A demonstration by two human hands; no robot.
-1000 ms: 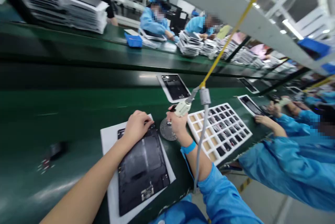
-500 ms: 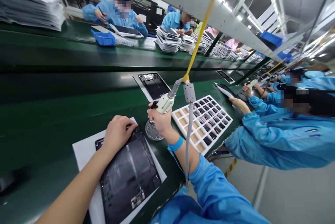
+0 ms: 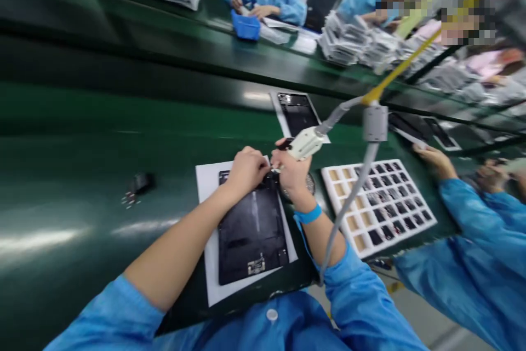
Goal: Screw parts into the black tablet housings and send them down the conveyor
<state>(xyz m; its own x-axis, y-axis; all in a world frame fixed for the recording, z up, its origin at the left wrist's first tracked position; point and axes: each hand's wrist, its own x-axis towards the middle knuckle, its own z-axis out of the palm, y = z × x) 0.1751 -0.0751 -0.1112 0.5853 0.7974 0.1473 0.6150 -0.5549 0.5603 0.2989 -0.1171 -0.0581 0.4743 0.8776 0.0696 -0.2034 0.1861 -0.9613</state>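
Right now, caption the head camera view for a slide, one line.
Left hand on a black tablet, right hand gripping a corded tool.

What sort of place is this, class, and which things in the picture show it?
Probably a factory electronics assembly line. Workers in blue smocks sit along a green workbench, a black tablet-like panel lies on a white sheet, and a white tray holds small dark parts.

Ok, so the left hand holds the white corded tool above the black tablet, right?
No, the head view shows the right hand, with the blue wristband, holding the white corded tool above the black tablet.
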